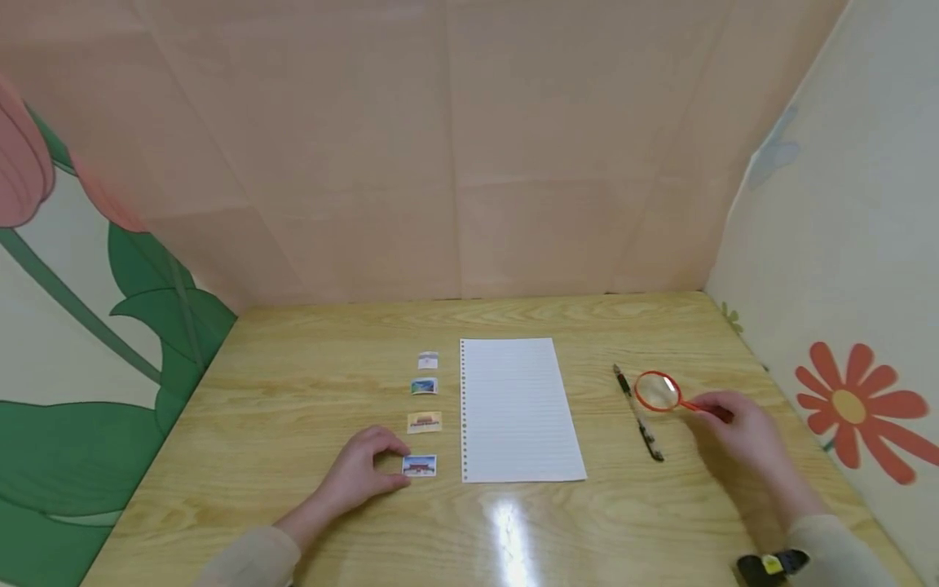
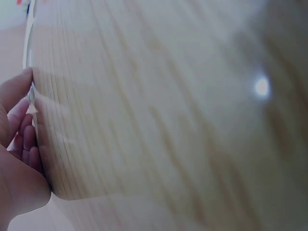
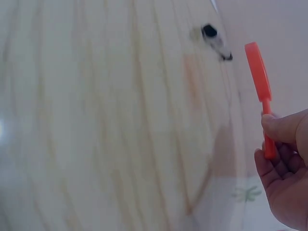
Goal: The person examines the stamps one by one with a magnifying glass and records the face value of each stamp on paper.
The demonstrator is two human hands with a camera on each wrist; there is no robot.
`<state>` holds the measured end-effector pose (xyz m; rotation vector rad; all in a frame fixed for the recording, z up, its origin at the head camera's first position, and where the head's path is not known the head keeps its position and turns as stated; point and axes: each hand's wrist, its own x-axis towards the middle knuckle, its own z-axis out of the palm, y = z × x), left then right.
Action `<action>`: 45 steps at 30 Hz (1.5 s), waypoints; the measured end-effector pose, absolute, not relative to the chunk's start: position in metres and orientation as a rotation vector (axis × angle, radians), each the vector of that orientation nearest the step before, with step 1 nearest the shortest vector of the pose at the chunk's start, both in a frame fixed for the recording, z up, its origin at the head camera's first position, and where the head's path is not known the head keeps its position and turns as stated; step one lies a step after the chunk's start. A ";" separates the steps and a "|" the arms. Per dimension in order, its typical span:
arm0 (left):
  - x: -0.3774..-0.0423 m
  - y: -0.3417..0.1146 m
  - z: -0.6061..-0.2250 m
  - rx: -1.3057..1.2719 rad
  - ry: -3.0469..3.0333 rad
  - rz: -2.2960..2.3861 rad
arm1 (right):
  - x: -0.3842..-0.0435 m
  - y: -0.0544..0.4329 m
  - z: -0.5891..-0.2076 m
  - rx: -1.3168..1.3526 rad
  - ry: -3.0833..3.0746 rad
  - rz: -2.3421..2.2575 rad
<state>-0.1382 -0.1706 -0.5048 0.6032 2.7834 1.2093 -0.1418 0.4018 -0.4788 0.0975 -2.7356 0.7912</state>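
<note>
In the head view my left hand [image 1: 359, 469] rests at the table, thumb and forefinger curved about the left side of the nearest postage stamp [image 1: 420, 465], which shows a red-roofed building. Above it in a column lie a yellowish stamp [image 1: 425, 422], a blue-green one [image 1: 424, 386] and a small pale one [image 1: 429, 360]. My right hand [image 1: 744, 428] holds a red magnifying glass [image 1: 658, 391] by its handle, lens raised above the table. The right wrist view shows its red rim [image 3: 259, 72] edge-on; thumb and fingers pinch the handle. The stamp is not discernible in the left wrist view.
A lined sheet of paper [image 1: 519, 410] with punched holes lies right of the stamps. Between paper and magnifying glass lies a pen [image 1: 638, 414]. A dark object [image 1: 770, 567] sits by the right sleeve. Walls bound the wooden table [image 1: 293, 383] behind and at both sides.
</note>
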 end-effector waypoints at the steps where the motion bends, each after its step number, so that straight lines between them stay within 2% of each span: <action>1: -0.138 -0.171 -0.505 0.601 2.783 1.210 | -0.142 0.406 -0.480 0.099 -2.739 0.783; 16: -0.136 -0.170 -0.505 0.588 2.772 1.213 | -0.149 0.450 -0.494 -0.101 -2.864 0.784; 45: -0.138 -0.171 -0.505 0.598 2.778 1.195 | -0.158 0.462 -0.506 -0.184 -2.897 0.833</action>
